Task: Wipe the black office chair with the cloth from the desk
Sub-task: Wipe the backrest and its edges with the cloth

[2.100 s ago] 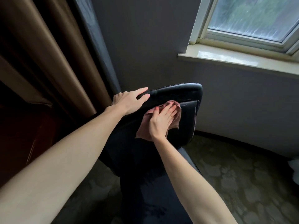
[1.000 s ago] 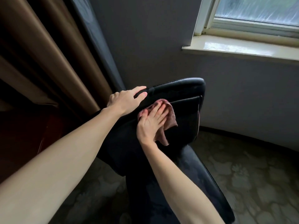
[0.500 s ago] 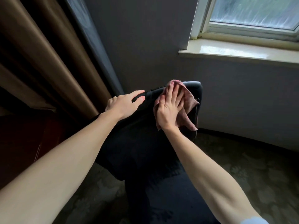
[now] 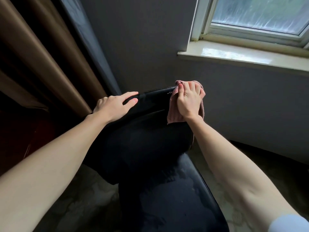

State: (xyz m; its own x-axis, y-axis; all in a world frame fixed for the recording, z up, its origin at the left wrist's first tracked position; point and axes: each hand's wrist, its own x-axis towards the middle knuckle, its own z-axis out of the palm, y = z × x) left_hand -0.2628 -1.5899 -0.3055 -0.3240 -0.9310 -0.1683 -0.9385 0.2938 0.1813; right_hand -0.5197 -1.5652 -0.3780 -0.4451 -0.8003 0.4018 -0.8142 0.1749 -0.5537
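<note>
The black office chair [image 4: 142, 148] fills the middle of the head view, its backrest top toward the wall and its seat near me. My left hand [image 4: 115, 106] rests flat on the top left of the backrest, fingers spread, holding nothing. My right hand [image 4: 189, 101] is curled over the top right corner of the backrest, gripping the pink cloth [image 4: 173, 113] against it. The cloth wraps the corner and hangs down below my palm; part of it is hidden under the hand.
A grey wall stands just behind the chair. A white window sill [image 4: 242, 54] juts out at upper right. Brown curtains [image 4: 41, 56] hang at the left, close to the backrest. Patterned carpet [image 4: 209, 164] lies to the right of the seat.
My right hand has carried the cloth from the front face of the backrest up and right onto its top right corner. My left hand has stayed on the top left edge.
</note>
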